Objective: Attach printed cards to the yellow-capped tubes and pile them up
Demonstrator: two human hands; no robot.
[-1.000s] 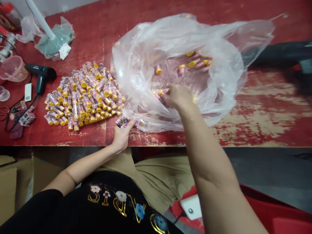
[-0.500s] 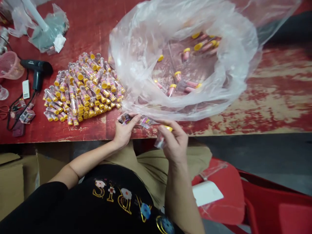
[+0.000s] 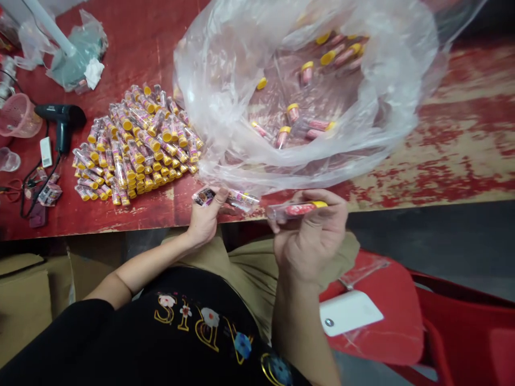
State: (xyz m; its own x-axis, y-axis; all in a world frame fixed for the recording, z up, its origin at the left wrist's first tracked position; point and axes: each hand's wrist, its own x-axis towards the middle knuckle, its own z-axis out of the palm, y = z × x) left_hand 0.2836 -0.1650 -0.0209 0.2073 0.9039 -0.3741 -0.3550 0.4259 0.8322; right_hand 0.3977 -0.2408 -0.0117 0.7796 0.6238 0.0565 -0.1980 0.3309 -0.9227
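My left hand (image 3: 204, 217) is closed on printed clear plastic sleeves (image 3: 204, 197); a clear sleeve-like piece (image 3: 243, 200) sticks out to the right past my thumb. To the right of it, my right hand (image 3: 309, 236) grips a clear tube (image 3: 301, 208) with pink contents and a yellow cap. This tube lies nearly level, its cap pointing right, and a gap separates it from the sleeves. Left of the hands is a heap of yellow-capped tubes (image 3: 137, 145) with printed sleeves. A large clear plastic bag (image 3: 225, 145) lies open beyond them, with several unprinted pink tubes (image 3: 293, 112) inside.
On the left of the red table (image 3: 153, 32) lie a hair dryer (image 3: 60, 118), a pink basket (image 3: 18, 117), scissors (image 3: 12, 190) and a small pile of sleeves (image 3: 49, 193). A white phone-like object (image 3: 352, 313) rests on a red stool (image 3: 398, 300). Cardboard boxes (image 3: 24, 305) stand lower left.
My right hand has moved right, away from the sleeves, and the tube has turned from hanging cap-up to nearly level. My left hand stays almost in place.
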